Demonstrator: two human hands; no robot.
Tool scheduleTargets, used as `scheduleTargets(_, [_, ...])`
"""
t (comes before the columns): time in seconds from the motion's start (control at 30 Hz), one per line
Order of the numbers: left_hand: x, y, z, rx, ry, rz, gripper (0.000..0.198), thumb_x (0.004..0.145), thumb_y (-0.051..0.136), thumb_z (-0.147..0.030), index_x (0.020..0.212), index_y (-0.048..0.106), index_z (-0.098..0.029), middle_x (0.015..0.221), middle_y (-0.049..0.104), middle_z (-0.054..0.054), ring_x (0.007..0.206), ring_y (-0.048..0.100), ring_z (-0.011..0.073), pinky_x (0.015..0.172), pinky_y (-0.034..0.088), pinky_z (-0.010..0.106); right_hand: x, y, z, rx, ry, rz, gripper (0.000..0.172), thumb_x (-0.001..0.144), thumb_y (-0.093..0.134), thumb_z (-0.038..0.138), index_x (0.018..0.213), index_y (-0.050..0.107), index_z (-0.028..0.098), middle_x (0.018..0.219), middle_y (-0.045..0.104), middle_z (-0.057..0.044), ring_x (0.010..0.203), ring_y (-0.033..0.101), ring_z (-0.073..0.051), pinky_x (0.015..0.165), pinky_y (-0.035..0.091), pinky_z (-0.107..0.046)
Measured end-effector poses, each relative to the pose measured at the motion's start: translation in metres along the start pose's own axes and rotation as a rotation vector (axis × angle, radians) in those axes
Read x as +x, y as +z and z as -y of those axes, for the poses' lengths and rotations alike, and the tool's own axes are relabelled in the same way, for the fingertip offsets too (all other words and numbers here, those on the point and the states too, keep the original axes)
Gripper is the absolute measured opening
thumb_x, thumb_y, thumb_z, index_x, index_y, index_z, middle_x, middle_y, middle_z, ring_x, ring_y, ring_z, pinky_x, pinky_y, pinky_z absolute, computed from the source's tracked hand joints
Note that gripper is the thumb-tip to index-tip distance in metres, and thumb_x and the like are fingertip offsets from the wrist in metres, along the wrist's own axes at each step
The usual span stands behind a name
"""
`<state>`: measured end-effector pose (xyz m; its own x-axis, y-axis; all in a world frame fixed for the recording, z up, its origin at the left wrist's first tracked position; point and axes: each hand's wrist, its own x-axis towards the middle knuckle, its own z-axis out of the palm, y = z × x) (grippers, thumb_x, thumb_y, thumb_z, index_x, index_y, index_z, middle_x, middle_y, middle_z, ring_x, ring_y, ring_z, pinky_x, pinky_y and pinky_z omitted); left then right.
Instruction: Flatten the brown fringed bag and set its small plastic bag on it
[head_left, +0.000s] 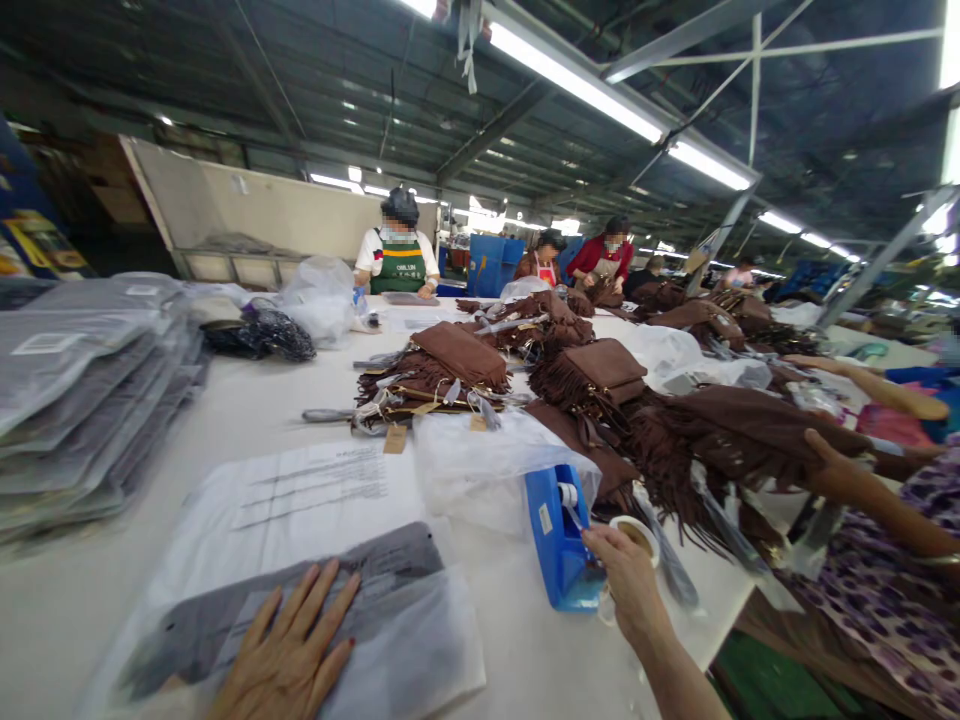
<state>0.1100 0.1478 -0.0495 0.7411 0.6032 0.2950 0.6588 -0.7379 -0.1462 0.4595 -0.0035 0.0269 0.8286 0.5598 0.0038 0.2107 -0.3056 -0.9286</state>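
My left hand [289, 650] lies flat, fingers spread, on a clear plastic bag [300, 610] that holds a dark grey folded item, at the near edge of the white table [247, 400]. My right hand [626, 575] reaches to a blue tape dispenser [559, 545] and is closed on the roll of tape [637, 535] at its side. Printed text shows on the bag's upper flap.
Stacked packed bags [82, 390] lie at the left. Brown fringed bags [465, 365] are piled across the middle and right of the table. A co-worker's arms [870, 490] reach in from the right. Other people work at the far end.
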Motion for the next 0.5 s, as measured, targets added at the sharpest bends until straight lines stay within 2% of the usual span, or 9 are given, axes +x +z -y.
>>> scheduleTargets(0.1, [0.001,-0.003,-0.001,-0.03,-0.028,0.068,0.046,0.085,0.033,-0.037,0.13,0.043,-0.031,0.139,0.04,0.005,0.126,0.041,0.0253,0.099,0.032,0.049,-0.016,-0.014,-0.006,0.045,-0.043,-0.105,0.035,0.062,0.058,0.053,0.06,0.064,0.019,0.103,0.058,-0.01,0.092,0.055,-0.023,0.074,0.046,-0.031])
scheduleTargets(0.2, [0.002,-0.007,-0.003,-0.054,-0.036,0.125,0.046,0.086,0.033,-0.037,0.131,0.04,-0.032,0.141,0.037,0.004,0.128,0.038,0.0245,0.101,0.03,0.049,-0.042,-0.024,-0.027,0.127,-0.036,-0.131,0.036,0.059,0.066,0.054,0.067,0.067,0.018,0.106,0.058,-0.008,0.103,0.051,-0.025,0.083,0.044,-0.029])
scheduleTargets(0.27, [0.002,-0.01,-0.004,-0.054,-0.045,0.147,0.046,0.086,0.032,-0.036,0.131,0.04,-0.032,0.141,0.036,0.004,0.129,0.036,0.0245,0.102,0.029,0.05,-0.056,-0.021,-0.046,0.222,0.083,-0.085,0.038,0.058,0.069,0.053,0.074,0.067,0.018,0.096,0.063,-0.006,0.096,0.055,-0.022,0.079,0.045,-0.027])
scheduleTargets(0.37, [0.002,-0.012,-0.005,-0.041,-0.047,0.143,0.046,0.086,0.032,-0.036,0.131,0.041,-0.03,0.141,0.037,0.005,0.128,0.037,0.0252,0.102,0.03,0.05,-0.065,-0.004,-0.068,0.315,0.233,-0.066,0.046,0.061,0.064,0.06,0.077,0.062,0.017,0.068,0.064,-0.001,0.066,0.058,-0.016,0.06,0.047,-0.026])
scheduleTargets(0.43, [0.002,-0.009,-0.004,-0.031,-0.037,0.112,0.046,0.085,0.034,-0.038,0.13,0.042,-0.03,0.14,0.039,0.005,0.127,0.039,0.0254,0.101,0.03,0.049,-0.062,0.006,-0.077,0.325,0.228,-0.052,0.048,0.06,0.062,0.063,0.075,0.058,0.018,0.057,0.059,0.003,0.052,0.053,-0.012,0.05,0.043,-0.024])
scheduleTargets(0.5, [0.001,-0.004,-0.002,-0.016,-0.022,0.046,0.046,0.085,0.036,-0.038,0.129,0.045,-0.03,0.138,0.042,0.005,0.126,0.042,0.0255,0.101,0.03,0.048,-0.06,0.01,-0.081,0.296,0.218,-0.061,0.047,0.058,0.063,0.063,0.074,0.057,0.018,0.053,0.056,0.004,0.046,0.049,-0.01,0.044,0.038,-0.022])
